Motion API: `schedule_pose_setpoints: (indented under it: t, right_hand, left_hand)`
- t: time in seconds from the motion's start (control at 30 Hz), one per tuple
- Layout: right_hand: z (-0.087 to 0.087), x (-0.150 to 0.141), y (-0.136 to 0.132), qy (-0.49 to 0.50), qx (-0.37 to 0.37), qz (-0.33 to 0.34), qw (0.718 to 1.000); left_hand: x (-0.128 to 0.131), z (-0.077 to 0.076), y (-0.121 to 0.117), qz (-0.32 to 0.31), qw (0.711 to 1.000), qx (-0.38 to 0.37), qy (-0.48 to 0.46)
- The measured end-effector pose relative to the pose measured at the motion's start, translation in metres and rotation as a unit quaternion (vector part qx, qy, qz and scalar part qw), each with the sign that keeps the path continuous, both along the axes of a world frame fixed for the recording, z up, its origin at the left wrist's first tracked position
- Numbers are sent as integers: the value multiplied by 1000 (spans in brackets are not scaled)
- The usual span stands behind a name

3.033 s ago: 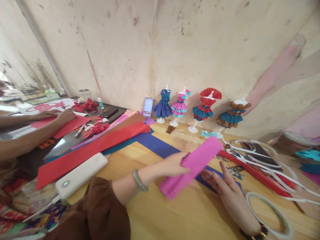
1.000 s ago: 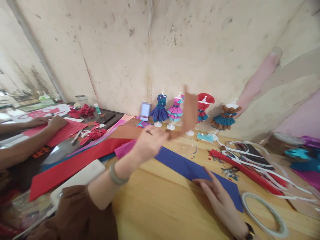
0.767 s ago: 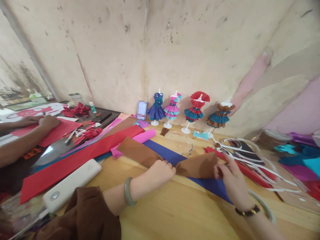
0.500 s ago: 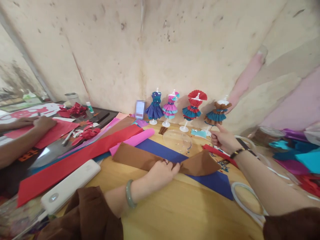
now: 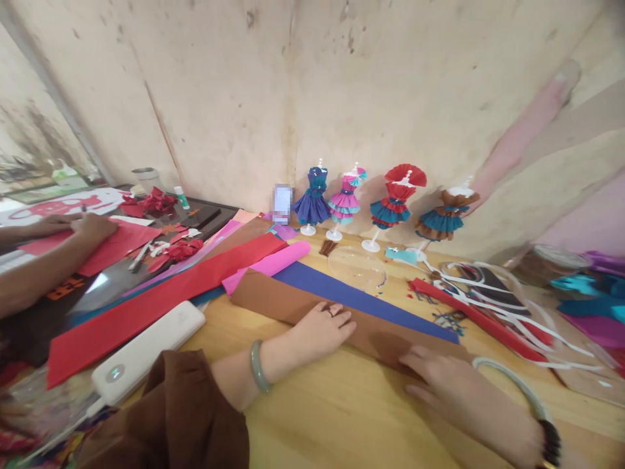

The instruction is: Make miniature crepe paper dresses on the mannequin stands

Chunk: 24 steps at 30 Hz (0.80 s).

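A long strip of brown crepe paper (image 5: 273, 301) lies slantwise across the wooden table, partly over a blue sheet (image 5: 342, 292). My left hand (image 5: 319, 332) rests on the middle of the brown strip, fingers laid out over it. At the strip's right end is my right hand (image 5: 452, 384), its fingers stretched out and touching the near edge, a little blurred. Behind stand several small white dress forms in paper dresses, among them a red and blue one (image 5: 393, 203) and a brown and blue one (image 5: 445, 215).
A white power bank (image 5: 151, 348) and a folded red sheet (image 5: 166, 299) lie left, beside a pink roll (image 5: 273, 266). Further left, another person's hands (image 5: 92, 231) rest on red paper. White cords (image 5: 517, 306) and a round clear dish (image 5: 356, 267) are on the right.
My right hand has come down from near the brown and blue dress to the brown strip's right end. The strip, bent up before, now lies flatter. My left hand's fingers have spread.
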State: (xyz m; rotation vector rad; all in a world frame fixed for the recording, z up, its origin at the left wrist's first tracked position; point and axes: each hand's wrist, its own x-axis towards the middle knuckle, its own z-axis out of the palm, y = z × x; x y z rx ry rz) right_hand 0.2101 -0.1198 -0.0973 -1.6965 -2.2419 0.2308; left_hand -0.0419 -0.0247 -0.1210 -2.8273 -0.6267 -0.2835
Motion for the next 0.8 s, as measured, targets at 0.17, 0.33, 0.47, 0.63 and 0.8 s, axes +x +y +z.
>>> schedule_pose_setpoints:
  t: [0.17,0.33,0.47,0.63,0.8]
  right_hand:
    - [11,20,5,-75,-72,18,994]
    - [-6,18,40,-53,-1,14,998]
    - [-19,17,46,-40,15,-6,999]
    - [-20,22,41,-47,69,9,996]
    - [-26,26,41,-19,127,16,992]
  left_hand:
    - [-5,6,0,-16,997,-66,-26]
    - [-3,0,7,2,989,-122,-80]
    - [-5,-2,20,94,984,-113,-102]
    - [-11,8,32,176,974,-116,-84]
    - [-15,17,36,164,975,-93,-120]
